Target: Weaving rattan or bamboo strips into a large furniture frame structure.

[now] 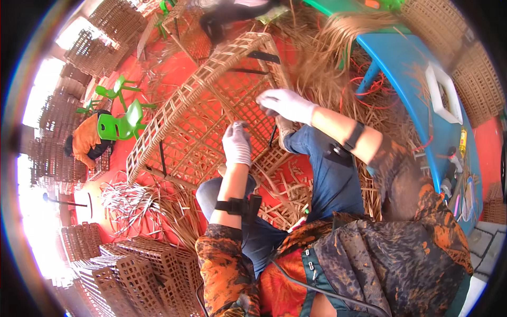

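Basket point(196, 91) beneath left hand point(236, 146), right hand point(288, 104); both gloved

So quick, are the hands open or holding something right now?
Left hand: gloved, fingers curled over the woven lattice basket; can't tell if it grips a strip.
Right hand: gloved, fingers bent; can't tell if it holds anything.

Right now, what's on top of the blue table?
On the blue table are a white rectangular frame, a slim yellow item and other small items. The tabletop directly beneath them is hidden.
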{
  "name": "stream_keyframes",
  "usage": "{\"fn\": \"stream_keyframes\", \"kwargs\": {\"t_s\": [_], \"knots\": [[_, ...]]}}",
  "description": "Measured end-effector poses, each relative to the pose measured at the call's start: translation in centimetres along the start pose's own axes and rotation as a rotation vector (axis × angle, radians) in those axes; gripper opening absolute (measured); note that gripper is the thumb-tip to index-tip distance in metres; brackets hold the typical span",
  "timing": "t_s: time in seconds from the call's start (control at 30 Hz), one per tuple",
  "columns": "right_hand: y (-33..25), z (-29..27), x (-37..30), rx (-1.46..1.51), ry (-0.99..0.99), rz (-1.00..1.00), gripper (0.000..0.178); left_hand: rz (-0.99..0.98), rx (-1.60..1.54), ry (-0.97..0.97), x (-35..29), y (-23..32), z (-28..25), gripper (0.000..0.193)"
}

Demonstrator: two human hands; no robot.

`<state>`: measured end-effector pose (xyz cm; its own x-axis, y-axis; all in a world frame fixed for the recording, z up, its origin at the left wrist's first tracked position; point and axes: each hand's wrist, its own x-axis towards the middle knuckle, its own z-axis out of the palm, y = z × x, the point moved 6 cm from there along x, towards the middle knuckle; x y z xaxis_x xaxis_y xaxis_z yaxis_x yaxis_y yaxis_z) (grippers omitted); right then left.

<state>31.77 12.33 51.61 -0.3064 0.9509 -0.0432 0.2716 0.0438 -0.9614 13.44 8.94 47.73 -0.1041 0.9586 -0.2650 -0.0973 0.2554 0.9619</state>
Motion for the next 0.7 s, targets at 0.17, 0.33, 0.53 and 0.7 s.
{"fn": "stream_keyframes", "kwargs": {"t_s": [0.17, 0.33, 0.53, 0.7], "knots": [[-0.1, 3.8, 10.4, 0.467, -0.095, 0.274, 0.037, 0.308, 0.648, 0.051, 0.1, 0.9, 3.3, 0.025], [1.4, 2.3, 17.6, 0.554, -0.026, 0.209, 0.033, 0.331, 0.918, -0.072, 2.0, 0.3, 6.3, 0.023], [4.5, -1.3, 20.5, -0.379, 0.136, -0.129, 0.026, 0.286, 0.785, 0.096, 13.6, 5.1, 0.2, 0.035], [6.6, -1.4, 21.3, -0.382, 0.196, -0.359, 0.023, 0.352, 0.685, 0.220, 25.3, 3.6, -0.3, 0.034]]}}
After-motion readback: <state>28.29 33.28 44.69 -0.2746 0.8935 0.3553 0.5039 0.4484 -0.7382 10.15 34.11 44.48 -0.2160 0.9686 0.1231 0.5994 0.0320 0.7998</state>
